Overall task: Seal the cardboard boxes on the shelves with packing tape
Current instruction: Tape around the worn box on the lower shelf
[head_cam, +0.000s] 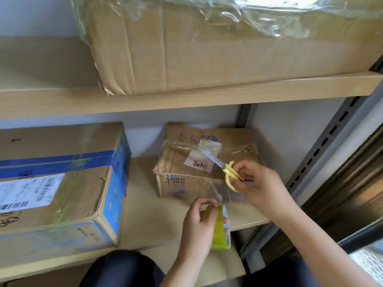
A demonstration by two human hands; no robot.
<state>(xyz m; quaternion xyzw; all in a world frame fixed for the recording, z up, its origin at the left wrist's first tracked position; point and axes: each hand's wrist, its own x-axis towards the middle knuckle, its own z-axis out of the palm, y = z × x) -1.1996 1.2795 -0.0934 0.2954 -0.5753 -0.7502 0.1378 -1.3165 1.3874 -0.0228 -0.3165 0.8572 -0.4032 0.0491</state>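
A small cardboard box (182,168) with handwriting and clear tape across its top sits on the lower shelf (143,204). My right hand (257,183) grips yellow-handled scissors (226,168), whose blade lies over the box top. My left hand (199,222) holds a roll of packing tape (221,230) with a yellow-green core, just in front of the box. A clear strip of tape (215,189) stretches from the roll up the box's front face.
A larger box (62,183) with blue tape and a shipping label stands at the left of the same shelf. A big plastic-wrapped box (207,48) fills the upper shelf. A perforated metal upright (323,154) runs down the right side. My knees are below.
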